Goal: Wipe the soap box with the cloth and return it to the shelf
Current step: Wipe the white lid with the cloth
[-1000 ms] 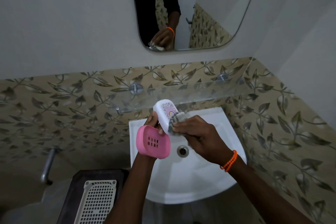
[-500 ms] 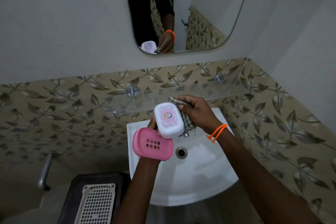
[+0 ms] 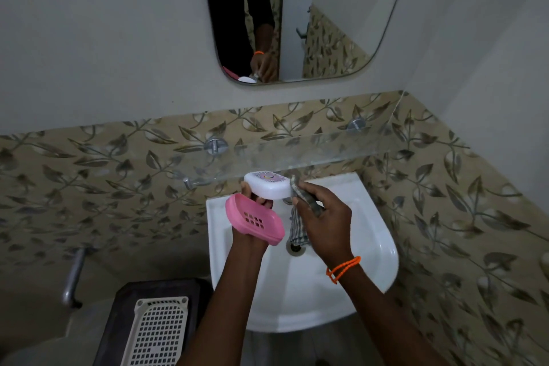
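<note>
Hands raised over white sink (image 3: 371,246), forearms angling up from below. Left hand (image 3: 252,229) grips soap box: pink tray (image 3: 254,218) hangs open toward wrist, white lid (image 3: 269,186) pinched at fingertips, just under glass shelf (image 3: 312,151). Right hand (image 3: 323,217) closed on checked cloth (image 3: 298,232), pressing it against lid's right end; loose end dangles below palm.

Two hands: left hand (image 3: 252,202), right hand (image 3: 323,217). One white soap box lid (image 3: 269,186), one pink soap box tray (image 3: 254,218), one checked cloth (image 3: 298,232). One sink (image 3: 341,246), one glass shelf (image 3: 297,151), one mirror (image 3: 326,15).
</note>
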